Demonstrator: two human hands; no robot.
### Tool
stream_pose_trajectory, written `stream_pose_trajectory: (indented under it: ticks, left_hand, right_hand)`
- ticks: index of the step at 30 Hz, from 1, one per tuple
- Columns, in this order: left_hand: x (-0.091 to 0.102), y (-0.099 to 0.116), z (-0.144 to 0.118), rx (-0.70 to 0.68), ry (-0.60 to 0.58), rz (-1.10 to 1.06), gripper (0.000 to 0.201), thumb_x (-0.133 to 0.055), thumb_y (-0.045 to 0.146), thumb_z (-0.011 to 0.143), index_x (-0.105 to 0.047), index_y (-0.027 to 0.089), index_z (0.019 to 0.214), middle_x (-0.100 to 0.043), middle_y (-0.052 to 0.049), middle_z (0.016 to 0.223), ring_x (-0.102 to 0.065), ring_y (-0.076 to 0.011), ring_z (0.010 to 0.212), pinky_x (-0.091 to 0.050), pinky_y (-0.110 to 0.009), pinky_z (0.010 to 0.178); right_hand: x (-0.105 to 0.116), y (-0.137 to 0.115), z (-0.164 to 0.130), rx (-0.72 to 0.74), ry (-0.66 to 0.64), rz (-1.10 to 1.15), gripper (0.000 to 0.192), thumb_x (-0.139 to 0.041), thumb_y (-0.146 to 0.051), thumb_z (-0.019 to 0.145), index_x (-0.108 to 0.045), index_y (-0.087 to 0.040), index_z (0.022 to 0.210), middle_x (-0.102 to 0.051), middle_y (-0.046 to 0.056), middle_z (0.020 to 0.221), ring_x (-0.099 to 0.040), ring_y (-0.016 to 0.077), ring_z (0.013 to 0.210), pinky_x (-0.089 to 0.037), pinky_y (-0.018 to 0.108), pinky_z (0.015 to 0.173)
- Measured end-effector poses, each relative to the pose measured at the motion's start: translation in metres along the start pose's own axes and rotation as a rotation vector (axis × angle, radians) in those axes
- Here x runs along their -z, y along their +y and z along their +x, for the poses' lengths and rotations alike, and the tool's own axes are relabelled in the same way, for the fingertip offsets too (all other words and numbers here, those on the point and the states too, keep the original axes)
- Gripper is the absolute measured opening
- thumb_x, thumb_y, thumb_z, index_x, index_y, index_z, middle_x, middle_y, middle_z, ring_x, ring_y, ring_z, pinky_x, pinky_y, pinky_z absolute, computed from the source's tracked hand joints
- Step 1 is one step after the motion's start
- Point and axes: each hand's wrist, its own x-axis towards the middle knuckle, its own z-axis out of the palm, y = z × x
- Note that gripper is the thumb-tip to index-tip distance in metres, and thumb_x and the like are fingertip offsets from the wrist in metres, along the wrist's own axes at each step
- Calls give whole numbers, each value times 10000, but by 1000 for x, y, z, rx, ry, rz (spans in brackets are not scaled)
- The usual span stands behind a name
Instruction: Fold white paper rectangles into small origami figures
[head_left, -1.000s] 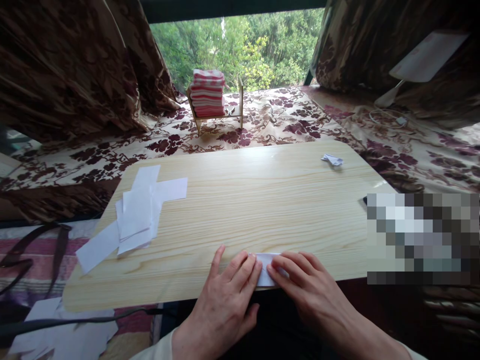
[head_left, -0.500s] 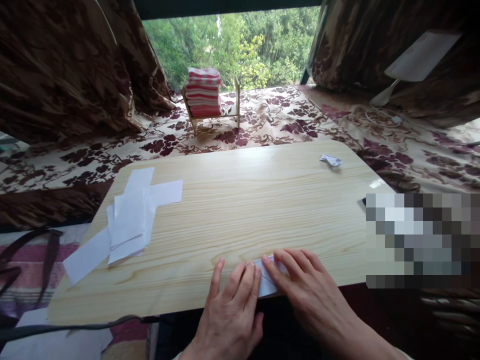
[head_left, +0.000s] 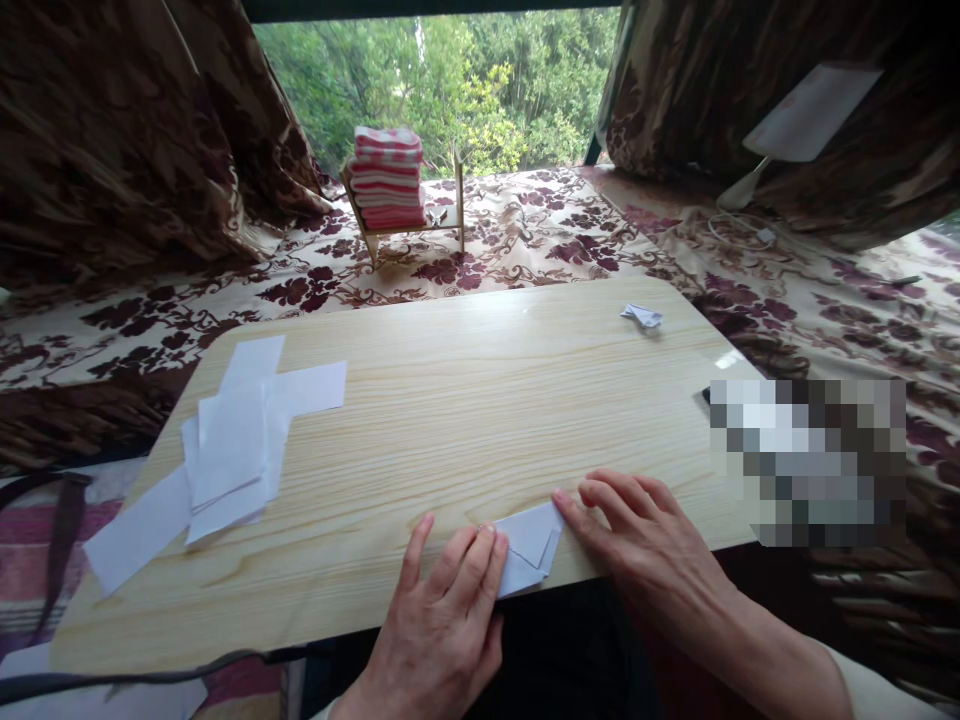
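A folded white piece of paper (head_left: pixel 527 548) lies at the near edge of the wooden table, with a slanted flap visible on its right part. My left hand (head_left: pixel 444 605) rests over its left end, fingers stretched out and pressing it down; the part beneath them is hidden. At the paper's upper right corner is the index fingertip of my right hand (head_left: pixel 637 525), whose other fingers are loosely bent and apart over the table. Neither hand is wrapped around anything.
Loose white paper strips (head_left: pixel 232 440) overlap on the table's left side. A small folded paper piece (head_left: pixel 643 317) sits near the far right corner. Something pixelated (head_left: pixel 806 465) covers the right edge. Beyond the table (head_left: pixel 420 400), a little rack holds stacked pink-and-white cloths (head_left: pixel 388 180).
My right hand has slid right along the paper, uncovering its right end and flap. My left hand stays pressed on the left end. The whole view has shifted slightly.
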Motion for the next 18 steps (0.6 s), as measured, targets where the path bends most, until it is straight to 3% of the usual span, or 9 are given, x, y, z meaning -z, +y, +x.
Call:
stream_pose_trajectory:
  ticks: [5,8,13,18]
  left_hand:
    - [2,4,1,2,3,17,436,-571,262,871,-559,72,1263,-636,-120,1248,-476,-240,1225,-76,-476,1184]
    - [-1,13,1,43,-6,64,471,-574,320,866,-554,73,1266,-629,-130,1250,-492,-257,1205,-77,-481,1175]
    - [-8,24,-2,158,5,62,481,-567,347,861,-554,95,1272,-656,-113,1162,-529,-269,1128,-158,-489,1138]
    - [2,11,-5,79,-46,-23,464,-557,265,850,-544,105,1285,-625,-116,1238,-509,-275,1174,-238,-489,1112]
  right_hand:
    - [12,16,8,-116,-42,-34,376,-541,-29,793,-668,-168,1119,-649,100,982,-528,284,1028,-388,419,847]
    - [18,14,24,-172,-51,79,344,-501,-86,856,-656,-192,1144,-631,106,1046,-547,262,1004,-419,401,818]
    - [20,3,54,-105,-231,229,318,-650,-249,840,-640,-209,1155,-610,106,1110,-556,253,1016,-433,402,871]
    - [24,4,77,-47,-354,168,471,-745,-253,758,-597,-204,1203,-606,96,1084,-559,269,994,-434,397,840]
